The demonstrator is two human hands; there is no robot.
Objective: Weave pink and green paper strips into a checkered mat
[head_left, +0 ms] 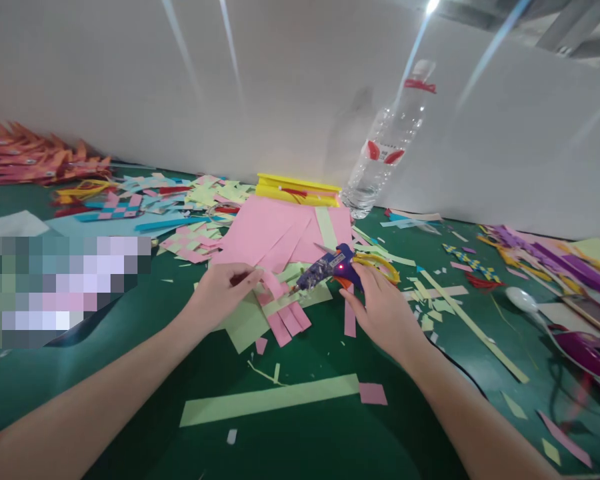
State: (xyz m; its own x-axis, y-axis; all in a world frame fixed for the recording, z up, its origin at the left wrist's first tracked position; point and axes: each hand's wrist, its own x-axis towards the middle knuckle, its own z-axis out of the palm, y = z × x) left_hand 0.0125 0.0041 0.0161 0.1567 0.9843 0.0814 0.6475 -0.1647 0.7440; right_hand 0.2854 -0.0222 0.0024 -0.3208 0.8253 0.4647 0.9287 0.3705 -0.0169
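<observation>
My left hand (225,291) pinches the end of a pink paper strip (275,283) between thumb and fingertips. The strip belongs to a small piece of pink strips crossed by a light green strip (276,305). My right hand (383,310) is closed around the grip of a purple hot glue gun (347,263) with a small red light on it. Its nozzle points left, close above the strips; whether it touches them I cannot tell. Yellow-handled scissors (387,267) lie just behind the gun. Beneath and behind the work are pink paper sheets (270,230).
A plastic bottle (387,147) stands by the wall beside a yellow folded holder (267,189). A light green strip (275,399) lies in front. Paper scraps (205,193), orange paper pieces (40,157) and a purple tool (585,353) with a white cord surround the hands.
</observation>
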